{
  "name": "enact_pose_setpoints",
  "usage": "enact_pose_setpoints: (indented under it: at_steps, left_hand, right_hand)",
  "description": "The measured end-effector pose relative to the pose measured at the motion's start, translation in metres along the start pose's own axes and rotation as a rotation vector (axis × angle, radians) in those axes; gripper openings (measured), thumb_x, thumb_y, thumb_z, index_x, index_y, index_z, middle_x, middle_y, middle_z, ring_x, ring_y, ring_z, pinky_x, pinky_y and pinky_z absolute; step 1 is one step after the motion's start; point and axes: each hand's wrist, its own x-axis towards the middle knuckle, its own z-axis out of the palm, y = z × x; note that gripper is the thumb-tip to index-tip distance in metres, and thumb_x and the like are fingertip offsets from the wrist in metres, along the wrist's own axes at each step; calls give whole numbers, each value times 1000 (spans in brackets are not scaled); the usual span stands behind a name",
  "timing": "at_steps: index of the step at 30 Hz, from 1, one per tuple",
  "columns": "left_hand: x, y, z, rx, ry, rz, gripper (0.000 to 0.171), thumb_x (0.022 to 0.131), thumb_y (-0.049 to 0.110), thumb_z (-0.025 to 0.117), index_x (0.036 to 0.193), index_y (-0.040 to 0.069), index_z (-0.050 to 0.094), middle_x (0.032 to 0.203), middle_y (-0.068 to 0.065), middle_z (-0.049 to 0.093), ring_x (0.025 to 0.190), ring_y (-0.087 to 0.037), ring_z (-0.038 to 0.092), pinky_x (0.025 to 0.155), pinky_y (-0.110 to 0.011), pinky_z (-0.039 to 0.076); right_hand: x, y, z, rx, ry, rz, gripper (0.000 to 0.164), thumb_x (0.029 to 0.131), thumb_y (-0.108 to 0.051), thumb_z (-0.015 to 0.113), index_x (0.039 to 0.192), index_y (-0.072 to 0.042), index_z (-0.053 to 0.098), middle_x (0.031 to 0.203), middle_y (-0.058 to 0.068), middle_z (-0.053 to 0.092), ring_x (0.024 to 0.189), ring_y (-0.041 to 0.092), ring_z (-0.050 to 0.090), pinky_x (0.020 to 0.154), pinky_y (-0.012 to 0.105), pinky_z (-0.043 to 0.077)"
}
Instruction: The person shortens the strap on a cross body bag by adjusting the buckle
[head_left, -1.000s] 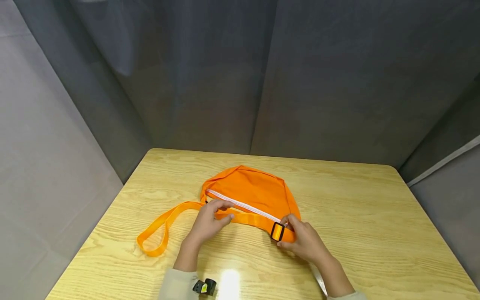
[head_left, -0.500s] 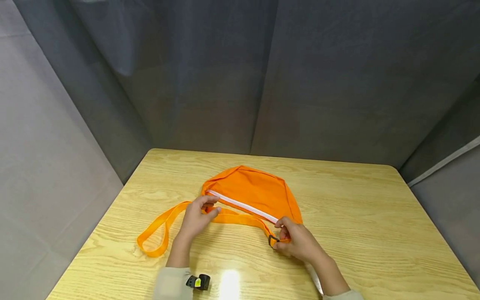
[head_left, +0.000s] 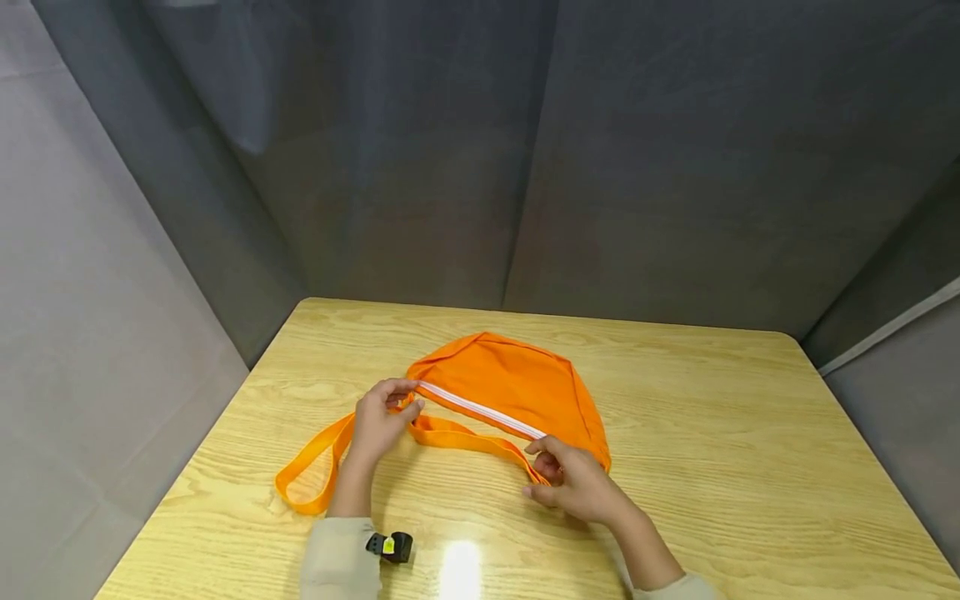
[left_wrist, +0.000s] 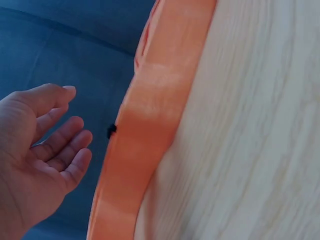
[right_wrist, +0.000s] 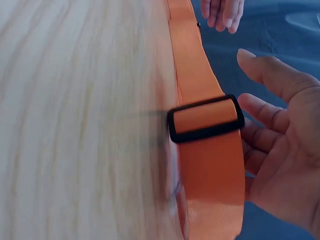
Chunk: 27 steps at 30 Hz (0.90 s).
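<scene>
An orange half-moon bag [head_left: 517, 379] with a white zipper [head_left: 480, 408] lies on the table. Its orange strap [head_left: 461, 437] runs along the near side and loops out to the left. My left hand [head_left: 378, 421] hovers by the strap at the bag's left corner; the left wrist view shows its fingers loosely curled, apart from the webbing [left_wrist: 150, 120]. At the strap's right part is my right hand [head_left: 577, 482], thumb and fingers spread apart. In the right wrist view its fingertips are right at the edge of the black slide buckle [right_wrist: 206, 134], which the hand hides in the head view.
The light wood table [head_left: 712, 417] has its back edge against a dark grey curtain [head_left: 637, 167]. Lighter grey cloth panels [head_left: 97, 292] stand at the sides. A black band with a yellow mark [head_left: 390, 547] sits at the left sleeve.
My left hand has moved left along the strap to the bag's corner. The right hand has shifted slightly left and let go of the strap by the buckle, which turned out of sight.
</scene>
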Motion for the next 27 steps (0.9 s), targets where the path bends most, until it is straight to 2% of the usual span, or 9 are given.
enact_pose_setpoints:
  at_steps: [6, 11, 15, 18, 21, 27]
  left_hand:
    - [9, -11, -1, 66, 25, -32, 30, 78, 4, 74, 107, -1, 65, 108, -15, 61, 99, -32, 57, 87, -45, 44]
    - [13, -19, -1, 128, 51, -72, 34, 74, 6, 78, 105, -2, 66, 101, -16, 62, 92, -30, 57, 82, -43, 46]
    - [14, -20, -1, 175, 39, -115, 38, 71, 9, 81, 105, -1, 67, 97, -12, 63, 89, -28, 57, 78, -40, 47]
    - [14, -19, -3, 190, 30, -151, 37, 71, 9, 81, 103, -1, 67, 95, -11, 64, 88, -27, 57, 77, -38, 47]
    - [14, -19, -5, 204, 20, -170, 32, 73, 9, 79, 102, -1, 67, 93, -11, 64, 86, -26, 57, 76, -38, 47]
    - [11, -22, -9, 217, -28, -208, 24, 77, 7, 75, 98, -3, 68, 86, -7, 66, 79, -21, 61, 70, -33, 50]
  right_hand:
    - [9, -4, 14, 29, 106, 52, 38, 81, -14, 74, 113, -2, 59, 99, 6, 61, 90, 24, 56, 70, 37, 48]
    - [18, -9, 25, 30, 170, 111, 38, 80, -8, 73, 115, -2, 62, 107, 9, 63, 94, 27, 58, 76, 44, 48]
    - [20, -8, 29, -63, 163, 157, 40, 76, -6, 75, 113, -1, 63, 96, 5, 64, 83, 19, 58, 73, 34, 49]
    - [21, -6, 29, -118, 156, 170, 37, 73, -4, 77, 108, -2, 65, 82, -1, 60, 73, 13, 54, 65, 28, 45]
    - [20, -4, 29, -130, 152, 165, 31, 72, -1, 76, 101, -4, 67, 75, -5, 56, 68, 11, 51, 61, 25, 43]
    - [17, -2, 27, -118, 115, 160, 22, 74, 2, 70, 94, -7, 69, 74, -7, 56, 66, 8, 50, 59, 24, 43]
